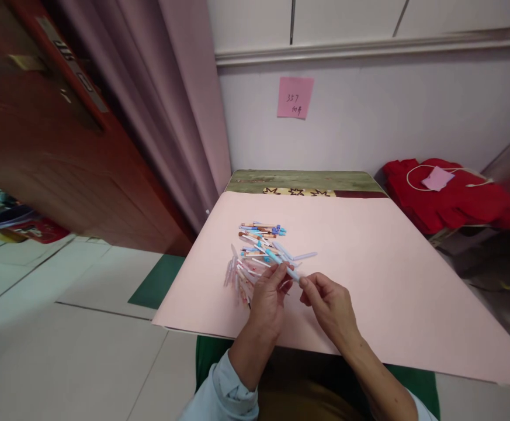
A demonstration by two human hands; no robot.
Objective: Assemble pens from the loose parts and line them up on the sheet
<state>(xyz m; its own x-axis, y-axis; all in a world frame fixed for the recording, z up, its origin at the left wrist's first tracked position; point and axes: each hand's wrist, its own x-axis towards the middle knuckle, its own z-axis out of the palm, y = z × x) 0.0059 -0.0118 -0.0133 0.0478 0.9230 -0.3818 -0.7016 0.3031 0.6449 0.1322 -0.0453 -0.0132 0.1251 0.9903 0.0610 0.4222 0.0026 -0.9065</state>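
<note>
A light blue pen (290, 272) slants between my two hands above the table's near half. My left hand (270, 295) is closed, its thumb and fingers pinching the pen along its middle. At the pen's near end, my right hand (330, 301) grips the tip between thumb and bent fingers. Just beyond my left hand lie several pens and thin white sticks in a loose heap (249, 270), partly hidden by that hand. Farther back is a neater row of pens (261, 228), some with blue or brown ends. One pale lilac pen (305, 256) points out to the right.
Pale pink paper (368, 263) covers most of the table, whose green back edge (255, 180) meets the wall. To the right is red cloth (439, 202) with a white cord. A curtain (184, 88) and a brown door (62, 128) stand at the left.
</note>
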